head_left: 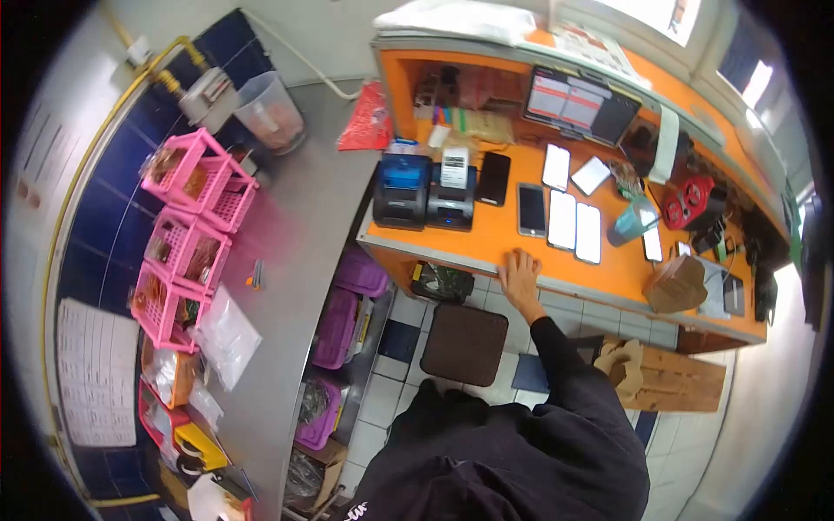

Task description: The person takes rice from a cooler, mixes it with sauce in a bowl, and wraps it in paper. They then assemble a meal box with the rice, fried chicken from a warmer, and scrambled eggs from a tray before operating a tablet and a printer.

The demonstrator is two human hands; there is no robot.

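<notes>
My right hand (521, 280) rests on the front edge of the orange desk (417, 244), palm down, fingers stretched out and holding nothing. My left hand is out of view. Closest to the right hand lies a dark-screened phone (531, 210). Beside it are two white-screened phones, one (562, 220) nearer and the other (588, 234) further right. Behind these lie a black phone (494, 179) and another lit phone (556, 167). To the left stand two receipt printers, one blue-topped (403, 191) and one black (451, 201) with a printed slip sticking up.
A monitor (580, 100) stands at the back of the desk. Right of the phones are a teal cup (632, 221) and a cardboard box (676, 285). A brown stool (465, 344) stands before me. Pink baskets (204, 182) line the steel counter (300, 204); purple bins (335, 330) sit below.
</notes>
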